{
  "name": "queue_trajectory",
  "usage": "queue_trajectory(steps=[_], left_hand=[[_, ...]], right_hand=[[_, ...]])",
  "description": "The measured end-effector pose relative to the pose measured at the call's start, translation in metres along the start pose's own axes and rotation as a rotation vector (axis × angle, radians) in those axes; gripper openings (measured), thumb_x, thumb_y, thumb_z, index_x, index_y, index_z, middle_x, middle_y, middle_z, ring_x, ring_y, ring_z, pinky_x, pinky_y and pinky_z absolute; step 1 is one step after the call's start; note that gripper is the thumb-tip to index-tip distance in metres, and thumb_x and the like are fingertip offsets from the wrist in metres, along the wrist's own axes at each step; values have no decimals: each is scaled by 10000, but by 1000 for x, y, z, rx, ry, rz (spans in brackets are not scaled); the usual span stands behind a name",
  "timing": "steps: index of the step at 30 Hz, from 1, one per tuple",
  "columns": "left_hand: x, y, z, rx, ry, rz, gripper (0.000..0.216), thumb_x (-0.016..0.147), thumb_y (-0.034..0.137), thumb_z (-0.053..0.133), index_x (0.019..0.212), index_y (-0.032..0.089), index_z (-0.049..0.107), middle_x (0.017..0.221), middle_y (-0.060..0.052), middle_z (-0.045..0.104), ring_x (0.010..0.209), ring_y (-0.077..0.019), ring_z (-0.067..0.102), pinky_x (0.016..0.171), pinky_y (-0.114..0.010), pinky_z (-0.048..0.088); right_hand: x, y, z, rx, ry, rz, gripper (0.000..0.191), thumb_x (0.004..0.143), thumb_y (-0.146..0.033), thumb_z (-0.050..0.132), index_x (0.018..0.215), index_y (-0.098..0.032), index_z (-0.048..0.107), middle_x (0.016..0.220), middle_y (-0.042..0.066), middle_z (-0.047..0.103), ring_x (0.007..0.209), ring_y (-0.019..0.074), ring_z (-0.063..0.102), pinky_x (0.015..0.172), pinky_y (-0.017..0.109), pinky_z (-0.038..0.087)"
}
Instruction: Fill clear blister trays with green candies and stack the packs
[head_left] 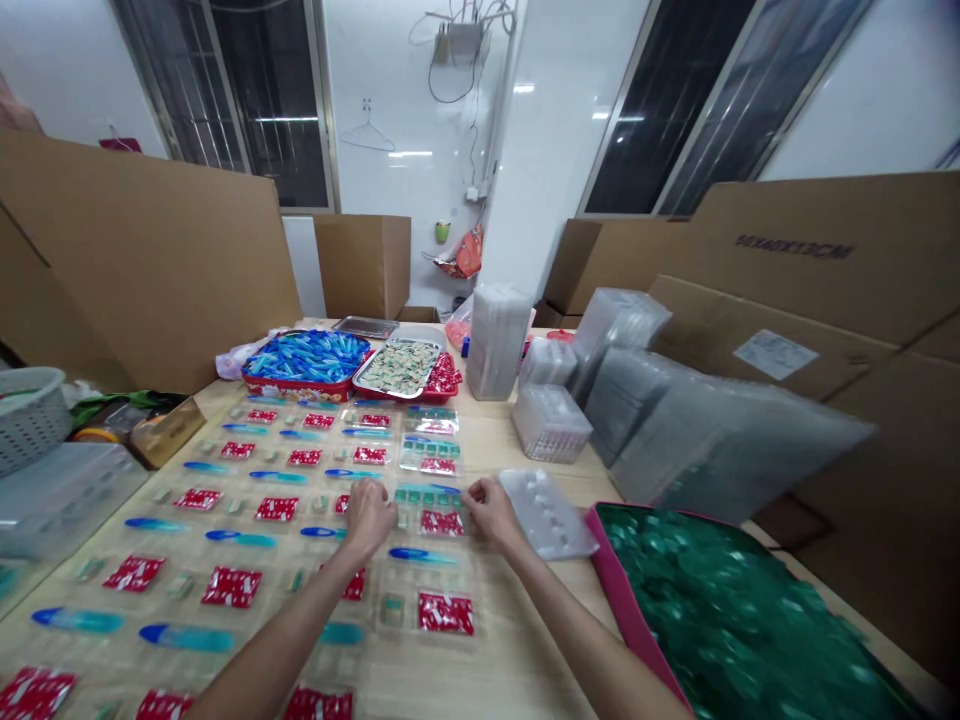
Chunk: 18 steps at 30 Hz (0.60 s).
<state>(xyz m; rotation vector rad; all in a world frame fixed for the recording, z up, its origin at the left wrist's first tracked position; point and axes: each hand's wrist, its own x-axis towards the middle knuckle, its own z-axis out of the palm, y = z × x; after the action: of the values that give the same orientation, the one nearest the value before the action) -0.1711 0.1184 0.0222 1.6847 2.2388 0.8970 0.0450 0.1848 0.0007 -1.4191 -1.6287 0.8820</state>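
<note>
My left hand (372,515) and my right hand (489,508) are at either side of a clear blister tray in the right-hand column. Between them a green see-through plastic piece (421,497) lies across the tray, its two ends at my closed fingertips. Below it in the same tray is a red printed sachet (442,523). Nearer to me stands another tray with a blue plastic stick (421,556), a small greenish packet (392,608) and a red sachet (446,613). Two trays farther back in this column also carry green pieces (431,449).
Rows of filled trays cover the left of the table. A pink-rimmed box of green plastic pieces (735,610) stands at right, beside a clear tray (547,512). Behind are blue sticks (307,355), a tray of small packets (401,367) and stacked clear trays (499,342).
</note>
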Motion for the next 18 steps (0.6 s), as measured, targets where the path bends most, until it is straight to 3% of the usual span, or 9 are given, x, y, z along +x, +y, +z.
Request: queue_trajectory(steps=[5,8,10,13,18], left_hand=[[-18,19,-2,55,-95,231,243,744,189,575,974,181,655,1161,-109,604,1182,-284,466,992,-425,358],[-29,36,1,71,-302,513,441,807,309,557,1237,211,539,1448,-89,409,1374,-291,264,1080,-472,278],[-35,45,6,97,-460,629,512,863,399,491,1341,224,441,1494,-80,341,1404,-298,198,1096,-519,240],[-41,53,14,153,-560,626,535,896,473,418,1364,214,419,1473,-94,377,1393,-311,228,1104,-542,212],[-39,66,19,218,-496,614,456,902,462,411,1266,212,525,1388,-101,494,1335,-316,350,1082,-529,259]], right_hand=[[-7,-1,-25,-177,-19,-82,180,741,-337,555,660,-178,583,642,28,640,628,180,598,602,260,424],[-6,0,-56,-302,-20,-104,119,751,-255,545,695,-180,619,700,39,662,689,189,610,655,265,422],[-5,3,-77,-390,-11,-95,108,746,-213,548,690,-177,634,741,54,671,747,204,615,695,275,418],[-6,8,-95,-490,-26,-79,89,733,-190,584,673,-180,649,802,58,681,834,213,614,741,271,413],[-11,10,-96,-574,-95,-100,49,723,-170,632,703,-177,676,861,54,678,870,202,603,748,250,405]])
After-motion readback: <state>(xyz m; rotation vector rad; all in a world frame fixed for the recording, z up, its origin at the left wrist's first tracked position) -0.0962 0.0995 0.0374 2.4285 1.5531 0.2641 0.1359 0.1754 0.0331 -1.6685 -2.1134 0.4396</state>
